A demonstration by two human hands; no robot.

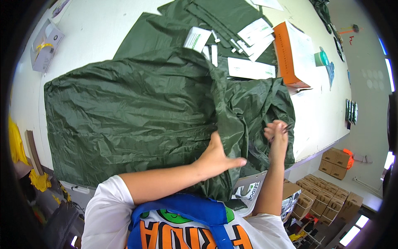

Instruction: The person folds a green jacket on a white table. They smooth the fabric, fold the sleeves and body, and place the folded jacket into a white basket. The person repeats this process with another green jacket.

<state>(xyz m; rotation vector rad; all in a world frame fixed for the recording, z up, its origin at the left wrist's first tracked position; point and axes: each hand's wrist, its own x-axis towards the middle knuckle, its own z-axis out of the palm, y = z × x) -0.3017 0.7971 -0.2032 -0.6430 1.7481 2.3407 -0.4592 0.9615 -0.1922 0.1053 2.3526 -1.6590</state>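
A large dark green sheet of thin, crinkled fabric spreads over the white table, bunched into an upright fold right of the middle. My left hand lies against this fold, thumb stretched to the right and apart from the fingers. Part of its fingers is hidden by the fabric. Above the gathered right end of the fabric, my right hand is closed, fingers curled inward. Something small and dark shows at its fingertips; blur keeps me from telling what it is.
Beyond the fabric lie folded green pieces, white printed cards and an orange-and-white box. A teal tape roll is at the right, a grey box far left. Cardboard cartons stand below the table's right edge.
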